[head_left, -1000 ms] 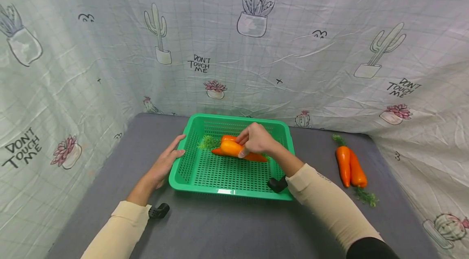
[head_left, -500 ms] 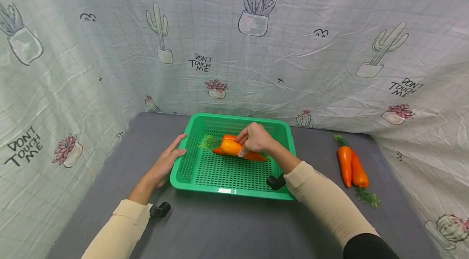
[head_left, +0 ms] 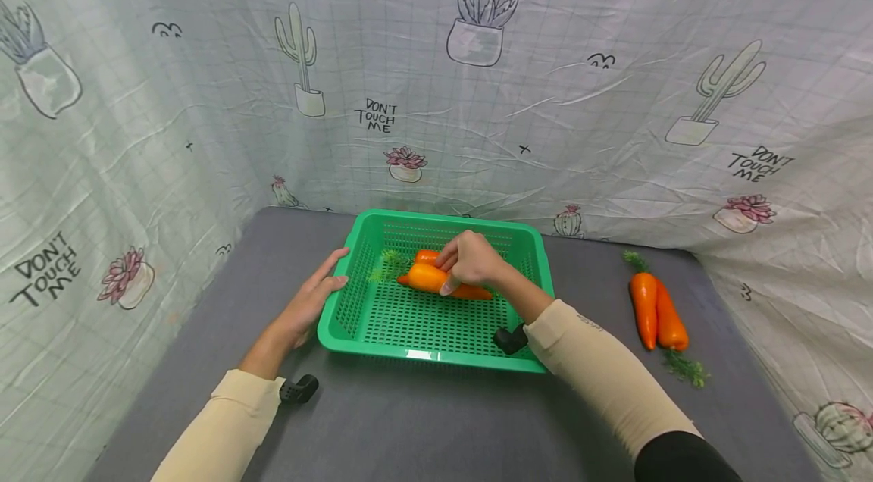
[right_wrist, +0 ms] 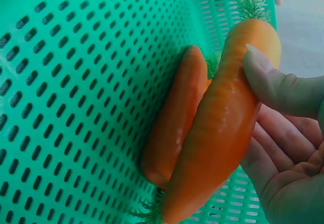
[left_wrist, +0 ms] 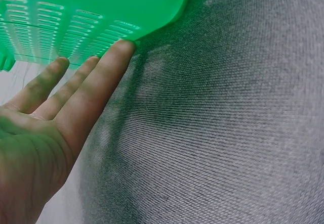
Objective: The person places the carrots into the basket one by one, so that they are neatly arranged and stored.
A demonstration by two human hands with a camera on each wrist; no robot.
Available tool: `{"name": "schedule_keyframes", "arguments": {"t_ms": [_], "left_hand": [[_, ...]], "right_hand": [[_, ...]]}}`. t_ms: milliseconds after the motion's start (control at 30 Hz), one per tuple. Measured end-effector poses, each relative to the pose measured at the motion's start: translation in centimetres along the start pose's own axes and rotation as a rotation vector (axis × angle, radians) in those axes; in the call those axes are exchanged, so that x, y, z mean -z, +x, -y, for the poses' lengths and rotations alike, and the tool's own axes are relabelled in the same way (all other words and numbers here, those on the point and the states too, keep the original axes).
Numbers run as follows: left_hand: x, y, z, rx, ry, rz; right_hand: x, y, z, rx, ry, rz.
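My right hand (head_left: 474, 258) reaches into a green slotted basket (head_left: 436, 355) and pinches an orange carrot (right_wrist: 228, 107) between thumb and fingers. This carrot's leafy top points left in the head view. Beneath and beside it, a second carrot (right_wrist: 177, 118) lies the other way round, on the basket floor. Part of a third carrot (head_left: 427, 256) shows behind them, mostly hidden by the right hand and the held carrot. At the basket's left side, my left hand (head_left: 310, 304) touches the rim and wall, its fingers straight in the left wrist view (left_wrist: 93, 87).
To the right of the basket, a pair of carrots lies side by side on the grey table (head_left: 409, 429): a left carrot (head_left: 643, 308) and a right carrot (head_left: 671, 319). A printed cloth (head_left: 573, 141) hangs around the back and sides.
The held carrot has shifted slightly left within the basket along with my right hand. My left hand stays at the rim. The head view has moved a little.
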State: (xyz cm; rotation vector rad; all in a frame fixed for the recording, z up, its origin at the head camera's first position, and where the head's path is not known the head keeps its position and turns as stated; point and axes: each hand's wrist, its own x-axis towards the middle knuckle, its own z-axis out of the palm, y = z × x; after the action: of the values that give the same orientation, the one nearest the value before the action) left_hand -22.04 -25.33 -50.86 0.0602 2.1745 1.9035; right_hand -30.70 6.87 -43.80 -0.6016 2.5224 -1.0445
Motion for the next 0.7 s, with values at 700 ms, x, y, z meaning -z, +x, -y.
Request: {"name": "schedule_keyframes", "arguments": {"t_ms": [700], "left_hand": [[0.0,-0.1,-0.1,-0.009,0.023,-0.009]], "right_hand": [[-1.9,0.7,-0.4,0.102,-0.189,0.039]]}}
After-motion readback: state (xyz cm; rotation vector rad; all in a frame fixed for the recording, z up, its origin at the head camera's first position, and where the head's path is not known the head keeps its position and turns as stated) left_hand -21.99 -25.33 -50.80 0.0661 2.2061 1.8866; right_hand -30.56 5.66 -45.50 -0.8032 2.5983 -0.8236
